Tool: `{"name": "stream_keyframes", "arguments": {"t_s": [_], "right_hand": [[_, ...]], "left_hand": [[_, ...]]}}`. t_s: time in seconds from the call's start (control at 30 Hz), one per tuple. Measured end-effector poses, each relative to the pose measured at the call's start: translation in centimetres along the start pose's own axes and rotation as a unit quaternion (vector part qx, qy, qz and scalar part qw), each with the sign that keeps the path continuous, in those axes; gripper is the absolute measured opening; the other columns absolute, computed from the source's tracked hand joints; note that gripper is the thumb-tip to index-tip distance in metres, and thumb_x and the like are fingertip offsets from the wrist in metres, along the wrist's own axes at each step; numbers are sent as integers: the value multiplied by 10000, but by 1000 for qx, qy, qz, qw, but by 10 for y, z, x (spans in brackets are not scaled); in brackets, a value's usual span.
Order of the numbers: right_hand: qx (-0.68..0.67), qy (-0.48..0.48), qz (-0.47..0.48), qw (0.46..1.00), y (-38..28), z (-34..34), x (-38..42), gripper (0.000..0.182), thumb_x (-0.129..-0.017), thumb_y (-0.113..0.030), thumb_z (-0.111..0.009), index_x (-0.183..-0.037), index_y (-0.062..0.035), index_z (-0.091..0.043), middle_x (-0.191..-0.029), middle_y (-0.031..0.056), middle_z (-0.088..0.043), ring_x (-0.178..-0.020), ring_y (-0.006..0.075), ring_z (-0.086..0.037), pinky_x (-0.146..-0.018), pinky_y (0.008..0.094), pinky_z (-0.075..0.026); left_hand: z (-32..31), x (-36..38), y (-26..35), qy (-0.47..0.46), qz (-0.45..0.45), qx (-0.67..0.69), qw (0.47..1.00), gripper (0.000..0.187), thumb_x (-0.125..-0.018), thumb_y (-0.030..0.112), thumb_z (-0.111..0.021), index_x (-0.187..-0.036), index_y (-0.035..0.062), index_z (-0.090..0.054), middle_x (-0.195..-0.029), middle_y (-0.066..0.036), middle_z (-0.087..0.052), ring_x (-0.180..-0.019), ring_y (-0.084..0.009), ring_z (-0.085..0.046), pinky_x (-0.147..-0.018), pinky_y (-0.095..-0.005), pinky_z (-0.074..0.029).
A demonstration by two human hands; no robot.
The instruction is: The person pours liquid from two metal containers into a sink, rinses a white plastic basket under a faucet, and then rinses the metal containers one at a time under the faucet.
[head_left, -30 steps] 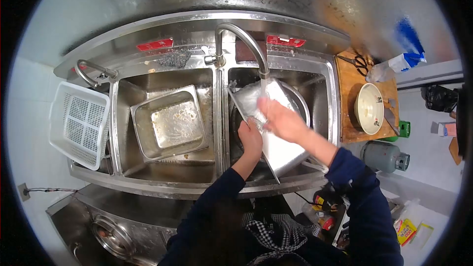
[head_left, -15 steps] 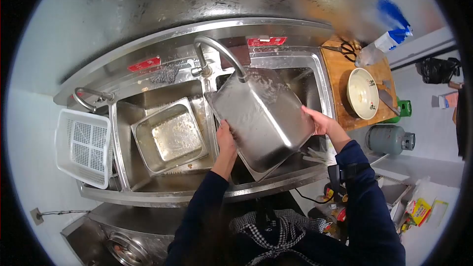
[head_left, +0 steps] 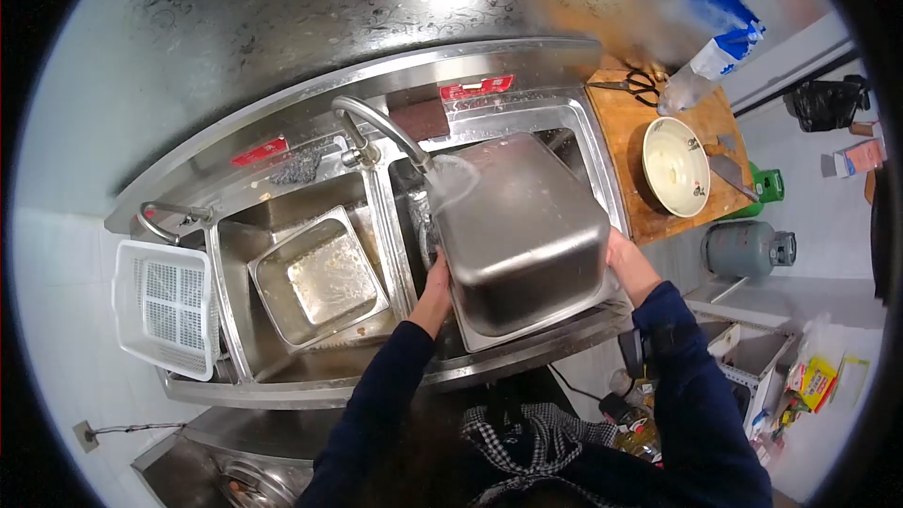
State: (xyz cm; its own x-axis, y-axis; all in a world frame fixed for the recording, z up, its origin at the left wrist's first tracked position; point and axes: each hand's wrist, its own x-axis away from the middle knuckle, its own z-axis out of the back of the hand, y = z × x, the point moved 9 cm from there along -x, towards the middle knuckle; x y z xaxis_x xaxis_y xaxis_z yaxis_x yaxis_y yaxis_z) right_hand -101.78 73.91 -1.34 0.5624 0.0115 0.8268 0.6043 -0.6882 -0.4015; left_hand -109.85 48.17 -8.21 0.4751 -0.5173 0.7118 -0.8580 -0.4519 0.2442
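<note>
A deep stainless steel pan (head_left: 527, 226) is held bottom-up over the right sink basin (head_left: 594, 146). My left hand (head_left: 434, 293) grips its left side near the rim, fingers partly hidden. On the right side, my right hand (head_left: 628, 261) is closed on the pan, its fingertips hidden by the pan's wall. Water runs from the curved faucet (head_left: 386, 124) onto the pan's upper left corner and spreads there. A second steel pan (head_left: 329, 273), right side up with residue on its bottom, sits tilted in the left basin (head_left: 245, 320).
A white plastic basket (head_left: 165, 306) stands left of the sinks. To the right, a wooden board (head_left: 625, 146) holds scissors (head_left: 640, 87), a cream bowl (head_left: 675, 167) and a cleaver (head_left: 732, 174). Steel wool (head_left: 296, 166) and a brown sponge (head_left: 420, 119) lie behind the basins. A gas cylinder (head_left: 743, 250) stands farther right.
The pan has turned in my hands, its bottom now facing up more squarely. The water now lands on its left corner. The whole view has shifted slightly.
</note>
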Motion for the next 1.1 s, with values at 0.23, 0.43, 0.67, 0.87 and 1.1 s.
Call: {"name": "stream_keyframes", "arguments": {"t_s": [0.23, 0.43, 0.67, 0.87, 1.1], "right_hand": [[182, 107, 27, 977, -38, -43, -1, 449, -829, -414, -514, -974, 4, -590, -955, 104, -602, -812, 173, -564, -727, 296, -458], [249, 134, 126, 951, -70, -108, 23, 391, -866, -364, -472, -921, 0, -604, -913, 79, -607, -754, 154, -552, -707, 272, -444], [253, 111, 145, 950, -68, -124, 15, 348, -873, -332, -476, -902, 3, -567, -794, 49, -595, -644, 118, -537, -597, 250, -451], [282, 175, 152, 931, -81, -118, 26, 337, -858, -311, -512, -920, 18, -539, -768, 42, -581, -618, 113, -529, -561, 250, -444], [262, 186, 216, 922, -81, -150, 45, 242, -863, -177, -500, -954, 47, -507, -814, 92, -592, -667, 139, -551, -605, 255, -455]], "left_hand": [[-10, 10, 13, -100, -2, 88, 991, 441, -921, 347, -287, -1185, 33, -448, -1168, -121, -481, -1078, -246, -449, -939, -356, -340], [-27, 90, 93, 37, -95, -9, 995, 440, -922, 317, -281, -1214, 19, -422, -1228, -149, -434, -1126, -267, -416, -969, -369, -304], [-175, 101, 130, -169, -490, -588, 621, 451, -921, 275, -256, -1302, 35, -280, -1355, -184, -240, -1259, -324, -203, -1034, -382, -140], [-73, -65, 89, -82, -318, -429, 841, 458, -921, 284, -263, -1308, 39, -268, -1376, -176, -194, -1284, -257, -166, -1042, -309, -129], [-154, 83, 107, -119, -406, -474, 772, 416, -883, 178, -319, -1263, 9, -335, -1301, -168, -310, -1220, -267, -266, -1010, -331, -185]]}}
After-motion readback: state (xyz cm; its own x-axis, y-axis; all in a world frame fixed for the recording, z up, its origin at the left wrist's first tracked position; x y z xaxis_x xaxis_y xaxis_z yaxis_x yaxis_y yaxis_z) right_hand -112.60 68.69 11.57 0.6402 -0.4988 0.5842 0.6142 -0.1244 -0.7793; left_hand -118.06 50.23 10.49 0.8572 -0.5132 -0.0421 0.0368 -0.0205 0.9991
